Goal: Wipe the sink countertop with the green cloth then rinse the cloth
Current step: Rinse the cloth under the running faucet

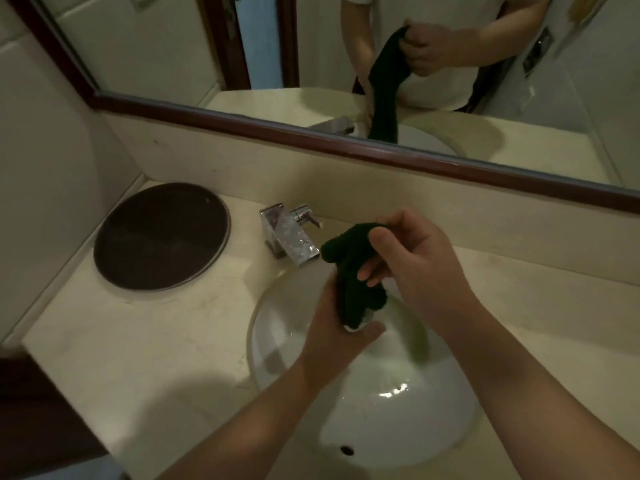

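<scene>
Just in front of the faucet [289, 237], above the sink [398, 427], both hands clutch the green cloth [349, 271] (bunched, hanging): right hand [412, 258] gripping its top, left hand [332, 330] its lower end.

Illumination is reading dim and warm, casting a yellowish tint throughout. Glare is showing inside the sink [381, 410], just below its centre. A soft shadow is lying on the countertop [121, 341] left of the sink. Straight edges are bowing toward the frame borders. Overall sharpness is appearing soft.
</scene>
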A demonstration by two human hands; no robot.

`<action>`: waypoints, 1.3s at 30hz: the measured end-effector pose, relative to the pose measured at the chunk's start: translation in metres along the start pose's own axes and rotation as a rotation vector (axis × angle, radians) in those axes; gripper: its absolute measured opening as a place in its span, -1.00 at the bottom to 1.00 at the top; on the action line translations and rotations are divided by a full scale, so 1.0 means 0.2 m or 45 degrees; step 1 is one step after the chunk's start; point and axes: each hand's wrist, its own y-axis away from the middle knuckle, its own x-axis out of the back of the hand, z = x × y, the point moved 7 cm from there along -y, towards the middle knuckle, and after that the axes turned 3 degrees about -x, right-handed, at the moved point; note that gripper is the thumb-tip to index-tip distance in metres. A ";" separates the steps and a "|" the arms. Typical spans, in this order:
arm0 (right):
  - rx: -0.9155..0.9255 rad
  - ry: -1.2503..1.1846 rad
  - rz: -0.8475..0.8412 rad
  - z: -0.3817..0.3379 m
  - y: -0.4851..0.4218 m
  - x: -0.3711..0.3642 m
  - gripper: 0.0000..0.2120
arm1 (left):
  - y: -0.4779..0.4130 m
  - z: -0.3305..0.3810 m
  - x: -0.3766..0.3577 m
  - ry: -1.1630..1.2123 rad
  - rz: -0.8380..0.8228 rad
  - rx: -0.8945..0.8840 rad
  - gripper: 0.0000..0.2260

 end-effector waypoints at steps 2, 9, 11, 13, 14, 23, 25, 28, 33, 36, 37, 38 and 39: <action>-0.040 -0.308 -0.012 0.06 -0.01 0.00 -0.94 | -0.05 -0.04 0.01 0.047 0.058 0.065 -0.64; -0.187 -0.791 0.134 0.47 -0.02 0.09 -0.75 | -0.05 -0.48 0.11 1.295 0.366 1.039 -0.64; -0.327 -0.407 0.230 0.65 -0.01 0.05 -0.88 | -0.07 -0.47 0.12 1.636 0.353 1.049 -0.56; -0.371 0.065 0.132 0.75 -0.03 -0.04 -0.88 | -0.08 -0.44 0.13 1.705 0.255 1.048 -0.53; -0.374 0.277 0.036 0.76 -0.05 -0.09 -0.90 | -0.08 -0.44 0.13 1.652 0.224 1.060 -0.58; -0.234 0.743 0.339 0.55 -0.52 -0.04 -0.81 | -0.17 -0.60 0.20 1.276 0.327 1.251 -0.93; -0.216 0.824 0.192 0.52 -0.67 -0.10 -0.67 | -0.22 -0.62 0.21 1.211 0.371 1.261 -0.96; -0.098 1.147 -0.047 0.53 -0.78 -0.24 -0.70 | -0.28 -0.70 0.21 1.218 0.404 1.237 -0.74; 0.164 1.282 -0.115 0.55 -0.84 -0.28 -0.77 | -0.34 -0.67 0.22 1.131 0.412 1.112 -0.86; 0.226 1.261 -0.077 0.56 -0.86 -0.26 -0.76 | -0.36 -0.65 0.22 1.023 0.423 1.069 -0.76; 0.231 1.246 -0.064 0.56 -0.86 -0.26 -0.76 | -0.36 -0.64 0.23 1.001 0.432 1.060 -0.75; 0.228 1.219 -0.058 0.56 -0.85 -0.26 -0.75 | -0.37 -0.64 0.22 1.004 0.419 1.056 -0.74; 0.201 1.176 -0.052 0.57 -0.84 -0.25 -0.74 | -0.37 -0.63 0.22 1.029 0.411 1.054 -0.74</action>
